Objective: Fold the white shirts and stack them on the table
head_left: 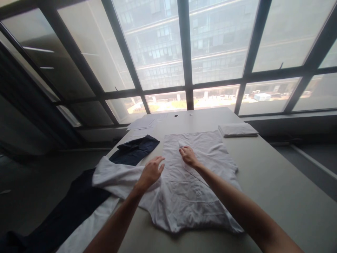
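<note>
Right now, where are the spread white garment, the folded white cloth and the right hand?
White garment (173, 179): head view, on the middle of its spread body.
Folded white cloth (237, 129): head view, on its top face.
Right hand (187, 155): head view, on the back of the hand.

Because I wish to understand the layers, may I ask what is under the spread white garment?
The table shows around the white garment; its part at picture left lies over dark cloth. Whatever else its fabric covers cannot be seen.
</note>
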`<state>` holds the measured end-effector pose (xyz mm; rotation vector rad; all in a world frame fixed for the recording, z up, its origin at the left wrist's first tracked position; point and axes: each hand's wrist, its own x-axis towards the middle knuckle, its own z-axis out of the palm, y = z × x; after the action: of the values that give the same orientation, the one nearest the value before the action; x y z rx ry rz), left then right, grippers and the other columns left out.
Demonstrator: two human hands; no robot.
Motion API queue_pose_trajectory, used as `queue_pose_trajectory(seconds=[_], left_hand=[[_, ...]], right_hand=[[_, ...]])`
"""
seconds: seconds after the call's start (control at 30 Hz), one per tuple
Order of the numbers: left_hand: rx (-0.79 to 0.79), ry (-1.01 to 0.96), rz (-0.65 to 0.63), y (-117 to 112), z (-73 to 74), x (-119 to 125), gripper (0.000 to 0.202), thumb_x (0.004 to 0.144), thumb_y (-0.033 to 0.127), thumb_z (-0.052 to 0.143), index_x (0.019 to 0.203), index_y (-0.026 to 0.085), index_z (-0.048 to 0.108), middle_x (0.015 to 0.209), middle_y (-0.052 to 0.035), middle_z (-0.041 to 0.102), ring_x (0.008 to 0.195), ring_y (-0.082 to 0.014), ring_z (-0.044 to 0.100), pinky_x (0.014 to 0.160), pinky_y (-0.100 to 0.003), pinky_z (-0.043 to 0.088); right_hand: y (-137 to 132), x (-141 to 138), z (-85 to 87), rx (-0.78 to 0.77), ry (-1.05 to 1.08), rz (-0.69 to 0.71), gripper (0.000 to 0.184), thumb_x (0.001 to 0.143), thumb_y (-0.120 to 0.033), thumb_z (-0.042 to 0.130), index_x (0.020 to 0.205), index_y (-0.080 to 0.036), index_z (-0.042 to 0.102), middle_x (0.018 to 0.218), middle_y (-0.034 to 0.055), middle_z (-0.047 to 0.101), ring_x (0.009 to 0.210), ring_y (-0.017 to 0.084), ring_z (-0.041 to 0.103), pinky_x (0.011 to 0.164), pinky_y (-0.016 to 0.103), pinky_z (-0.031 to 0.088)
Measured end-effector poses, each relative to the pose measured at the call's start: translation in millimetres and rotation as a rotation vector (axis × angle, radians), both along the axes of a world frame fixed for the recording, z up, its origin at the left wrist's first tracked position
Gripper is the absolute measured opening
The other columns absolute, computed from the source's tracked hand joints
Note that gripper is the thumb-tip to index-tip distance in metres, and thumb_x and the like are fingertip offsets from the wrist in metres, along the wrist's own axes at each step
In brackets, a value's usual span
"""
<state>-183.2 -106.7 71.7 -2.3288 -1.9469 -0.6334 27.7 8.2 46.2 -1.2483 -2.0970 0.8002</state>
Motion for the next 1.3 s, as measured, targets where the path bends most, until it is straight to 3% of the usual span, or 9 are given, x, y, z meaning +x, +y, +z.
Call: queue_pose_trajectory(seconds=[0.17, 0.27, 0.4, 0.5, 0.63, 0.8, 0.9, 1.03, 1.3], left_hand=[[-0.072, -0.088, -0.079, 18, -40.2, 45, 0.036, 0.096, 0.026, 0.052, 0.129, 0.017, 0.065, 0.133, -0.0136, 0.064, 0.125, -0.0264, 0.06, 0.109, -0.042, 0.045], [-0.05, -0.097, -0.076, 21, -63.1, 49, 0.039, 0.098, 0.03, 0.051, 0.132, 0.016, 0.063, 0.138, -0.0154, 0.061, 0.129, -0.0286, 0.057, 0.112, -0.046, 0.043], [-0.026, -0.048, -0.053, 20, -86.9, 45, 0.039, 0.098, 0.031, 0.051, 0.133, 0.019, 0.062, 0.144, -0.0155, 0.057, 0.137, -0.0305, 0.049, 0.115, -0.053, 0.037], [-0.022, -0.008, -0.055, 18, -93.7, 44, 0.041, 0.099, 0.033, 0.049, 0.136, 0.02, 0.06, 0.148, -0.0161, 0.053, 0.141, -0.0325, 0.044, 0.115, -0.057, 0.035], [-0.015, 0.021, -0.059, 17, -93.7, 44, 0.043, 0.1, 0.035, 0.048, 0.139, 0.02, 0.058, 0.15, -0.0163, 0.051, 0.143, -0.0337, 0.043, 0.115, -0.059, 0.034], [-0.019, 0.046, -0.058, 16, -92.3, 45, 0.044, 0.1, 0.035, 0.047, 0.14, 0.02, 0.057, 0.151, -0.0162, 0.051, 0.143, -0.033, 0.043, 0.116, -0.057, 0.035], [-0.011, 0.052, -0.062, 15, -91.4, 45, 0.044, 0.1, 0.034, 0.047, 0.14, 0.019, 0.057, 0.15, -0.0168, 0.051, 0.143, -0.0327, 0.043, 0.116, -0.057, 0.035], [-0.003, 0.054, -0.07, 15, -90.1, 45, 0.044, 0.1, 0.035, 0.046, 0.14, 0.018, 0.057, 0.15, -0.0168, 0.051, 0.142, -0.0323, 0.044, 0.115, -0.057, 0.036], [-0.04, -0.002, -0.063, 14, -91.0, 46, 0.044, 0.1, 0.036, 0.047, 0.141, 0.021, 0.057, 0.152, -0.0155, 0.049, 0.145, -0.0332, 0.04, 0.118, -0.057, 0.031]], right_hand=[[-1, 123, 6.2, 0.033, 0.393, -0.277, 0.06, 0.099, -0.05, 0.025, 0.123, -0.014, 0.067, 0.131, 0.0162, 0.065, 0.114, 0.025, 0.063, 0.091, 0.041, 0.054], [0, 234, 4.5, -0.035, 0.891, -0.553, 0.039, 0.083, -0.045, 0.057, 0.106, -0.017, 0.073, 0.111, 0.0109, 0.073, 0.096, 0.022, 0.069, 0.08, 0.036, 0.058], [3, 364, 8.0, 0.061, 0.719, -1.062, 0.036, 0.08, -0.035, 0.051, 0.103, -0.016, 0.073, 0.101, 0.0112, 0.073, 0.078, 0.018, 0.069, 0.064, 0.029, 0.056], [-3, 416, 11.6, 0.06, 0.506, -1.257, 0.04, 0.082, -0.031, 0.049, 0.105, -0.008, 0.072, 0.101, 0.0211, 0.071, 0.08, 0.025, 0.068, 0.063, 0.035, 0.053], [-19, 418, 9.4, 0.072, 0.229, -1.312, 0.046, 0.078, -0.028, 0.057, 0.112, 0.002, 0.07, 0.121, 0.037, 0.061, 0.119, 0.043, 0.057, 0.091, 0.052, 0.047], [-28, 353, 8.7, 0.192, -0.323, -1.141, 0.076, 0.084, -0.045, 0.053, 0.145, 0.0, 0.047, 0.157, 0.0378, 0.025, 0.145, 0.054, 0.025, 0.108, 0.071, 0.026], [-26, 307, 7.6, 0.262, -0.417, -1.036, 0.08, 0.09, -0.048, 0.042, 0.154, -0.001, 0.032, 0.162, 0.0344, 0.016, 0.149, 0.051, 0.015, 0.11, 0.073, 0.024], [-29, 268, -19.6, 0.09, -0.459, -0.794, 0.073, 0.097, -0.049, 0.025, 0.155, -0.005, 0.034, 0.165, 0.0264, 0.019, 0.153, 0.039, 0.015, 0.116, 0.065, 0.022], [-44, 324, -86.5, -0.049, -0.607, -0.747, 0.073, 0.1, -0.053, 0.022, 0.155, -0.007, 0.035, 0.163, 0.0244, 0.027, 0.154, 0.036, 0.016, 0.118, 0.064, 0.013]])
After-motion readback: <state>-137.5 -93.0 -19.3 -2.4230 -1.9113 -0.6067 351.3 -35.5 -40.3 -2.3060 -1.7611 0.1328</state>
